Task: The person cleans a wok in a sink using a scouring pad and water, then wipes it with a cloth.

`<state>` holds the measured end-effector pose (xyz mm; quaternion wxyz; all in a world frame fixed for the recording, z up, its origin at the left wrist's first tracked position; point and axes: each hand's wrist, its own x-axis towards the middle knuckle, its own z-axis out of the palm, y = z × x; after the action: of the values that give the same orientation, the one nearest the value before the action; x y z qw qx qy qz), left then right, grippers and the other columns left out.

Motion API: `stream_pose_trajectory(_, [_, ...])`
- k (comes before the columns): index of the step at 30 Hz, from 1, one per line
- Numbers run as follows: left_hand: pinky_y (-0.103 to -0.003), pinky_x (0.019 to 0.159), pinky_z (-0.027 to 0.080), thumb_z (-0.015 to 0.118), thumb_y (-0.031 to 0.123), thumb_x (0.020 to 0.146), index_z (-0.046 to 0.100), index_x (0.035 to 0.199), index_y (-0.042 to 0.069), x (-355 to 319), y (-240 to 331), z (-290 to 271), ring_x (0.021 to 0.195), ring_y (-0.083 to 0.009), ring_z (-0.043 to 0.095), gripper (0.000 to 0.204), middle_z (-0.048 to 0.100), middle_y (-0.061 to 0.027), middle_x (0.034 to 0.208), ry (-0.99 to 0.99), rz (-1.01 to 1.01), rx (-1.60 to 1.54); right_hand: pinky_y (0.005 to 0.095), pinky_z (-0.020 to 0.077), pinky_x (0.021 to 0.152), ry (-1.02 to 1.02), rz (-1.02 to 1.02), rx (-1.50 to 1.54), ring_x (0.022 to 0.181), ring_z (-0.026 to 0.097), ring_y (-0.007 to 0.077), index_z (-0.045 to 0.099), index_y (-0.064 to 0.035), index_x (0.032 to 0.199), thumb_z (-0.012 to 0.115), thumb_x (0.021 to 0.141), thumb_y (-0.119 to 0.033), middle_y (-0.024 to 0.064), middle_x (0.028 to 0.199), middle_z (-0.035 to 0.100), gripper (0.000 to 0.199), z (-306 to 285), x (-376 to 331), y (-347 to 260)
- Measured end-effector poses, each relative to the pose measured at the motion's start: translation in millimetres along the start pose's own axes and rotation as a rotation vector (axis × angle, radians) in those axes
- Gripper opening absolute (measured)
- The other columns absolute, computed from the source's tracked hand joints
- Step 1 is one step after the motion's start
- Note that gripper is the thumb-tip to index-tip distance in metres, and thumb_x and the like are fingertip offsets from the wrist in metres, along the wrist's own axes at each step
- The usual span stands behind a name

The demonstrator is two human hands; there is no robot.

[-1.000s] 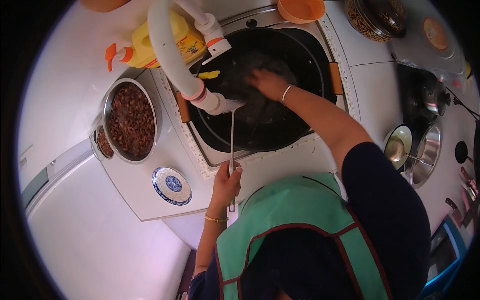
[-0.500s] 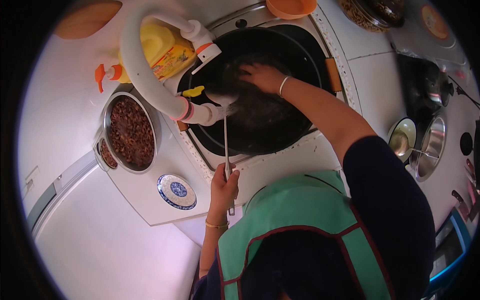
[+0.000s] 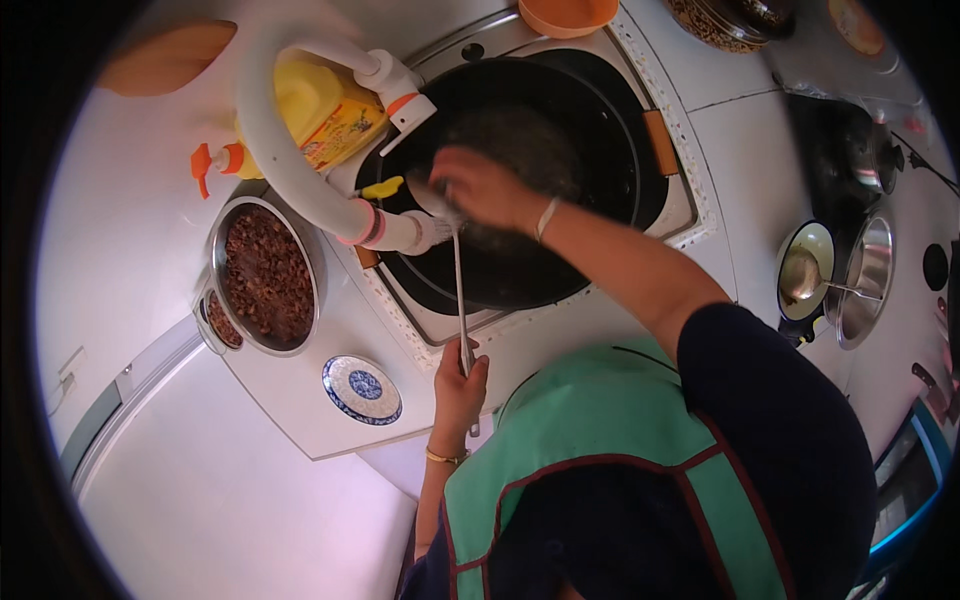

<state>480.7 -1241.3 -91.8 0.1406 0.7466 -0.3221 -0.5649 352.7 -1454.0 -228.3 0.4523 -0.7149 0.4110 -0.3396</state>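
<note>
Stove's black wok (image 3: 600, 200), right hand (image 3: 480, 185) shifted left, left fingers (image 3: 462, 380) gripping rod (image 3: 460, 300).

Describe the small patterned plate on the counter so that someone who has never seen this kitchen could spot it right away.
Start at the big black round wok sunk into the white counter. To its left stands a steel bowl of dark reddish-brown pieces; just below that bowl, near the counter's edge, lies the small round blue-and-white patterned plate. It is the only flat, painted dish there.
</note>
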Motion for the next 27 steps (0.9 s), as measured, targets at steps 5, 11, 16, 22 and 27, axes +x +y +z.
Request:
stream_pose_trajectory(5, [-0.025,0.052,0.037,0.058,0.008,0.080,0.051,0.100,0.003,0,-6,-2,0.056,-0.0099,0.043,0.022,0.048,-0.0042,0.064,-0.026,0.074,0.074,0.0374,0.0434,0.091,0.009,0.239,0.025,0.107,0.051,0.0300,0.062,-0.0104,0.101,0.056,0.079,-0.006,0.0105,0.114,0.055,0.024,-8,8,22])
stream_pose_trajectory(11, [-0.027,0.051,0.038,0.059,0.008,0.079,0.052,0.103,0.004,4,-10,-12,0.054,-0.0119,0.042,0.025,0.046,-0.0045,0.060,-0.018,0.109,0.181,0.0368,0.0454,0.086,0.031,-0.146,-0.077,0.101,0.054,0.0301,0.061,-0.0097,0.101,0.055,0.074,0.001,0.0129,0.109,0.056,0.030,-9,-15,-19])
stream_pose_trajectory(16, [-0.026,0.050,0.037,0.058,0.006,0.079,0.053,0.100,0.004,2,-3,-12,0.053,-0.0104,0.042,0.022,0.046,-0.0039,0.061,-0.022,0.067,0.149,0.0358,0.0442,0.089,0.007,-0.202,-0.109,0.104,0.052,0.0299,0.060,-0.0103,0.103,0.056,0.075,-0.001,0.0099,0.115,0.054,0.030,-6,-14,-20])
stream_pose_trajectory(22, [-0.021,0.045,0.032,0.057,0.006,0.081,0.053,0.097,0.005,0,-19,-10,0.048,-0.0057,0.039,0.017,0.043,0.0029,0.058,-0.001,0.026,-0.113,0.0382,0.0464,0.083,0.038,0.081,-0.546,0.104,0.051,0.0288,0.057,-0.0127,0.107,0.050,0.080,-0.008,0.0108,0.108,0.053,0.029,-40,-26,58])
stream_pose_trajectory(27, [-0.019,0.035,0.027,0.052,0.008,0.087,0.050,0.099,0.004,9,-1,-12,0.038,-0.0036,0.035,0.013,0.042,0.0036,0.056,-0.113,0.028,-0.329,0.0401,0.0472,0.081,0.134,0.283,-0.641,0.100,0.053,0.0299,0.057,-0.0127,0.109,0.052,0.075,-0.002,0.0115,0.105,0.054,0.036,-47,-30,72])
